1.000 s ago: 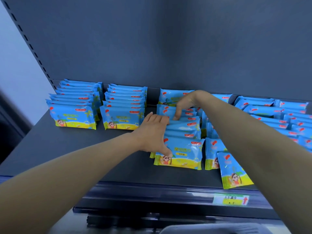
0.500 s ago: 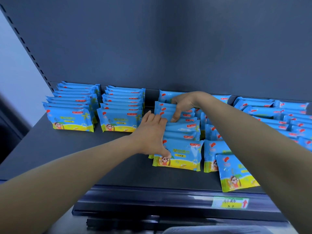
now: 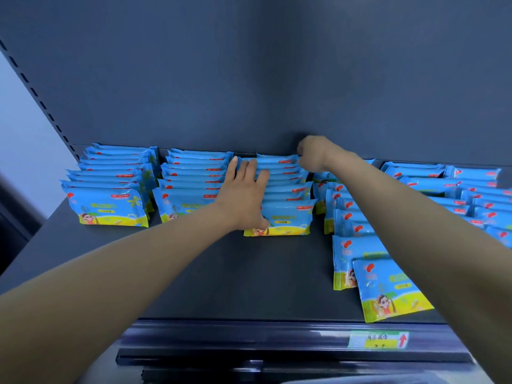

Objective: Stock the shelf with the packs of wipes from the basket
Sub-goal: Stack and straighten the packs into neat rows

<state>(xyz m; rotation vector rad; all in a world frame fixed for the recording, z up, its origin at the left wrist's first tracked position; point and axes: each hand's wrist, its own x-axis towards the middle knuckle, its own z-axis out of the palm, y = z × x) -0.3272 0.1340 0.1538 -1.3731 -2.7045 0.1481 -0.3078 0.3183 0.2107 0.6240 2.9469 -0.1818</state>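
On the dark grey metal shelf [image 3: 249, 278], the left hand [image 3: 246, 195] lies open, its straight fingers flat on the left side of the middle row of blue and yellow plastic packs of wipes [image 3: 288, 189] and its thumb down by the upright front pack. The right hand [image 3: 313, 156] reaches to the rear of that row, fingers curled at the right end of the rearmost pack, though I cannot tell whether they pinch it. Two neat rows [image 3: 110, 189] stand to the left, loose leaning packs [image 3: 388, 289] lie to the right, and a yellow-green price label [image 3: 378, 339] sits on the front rail.
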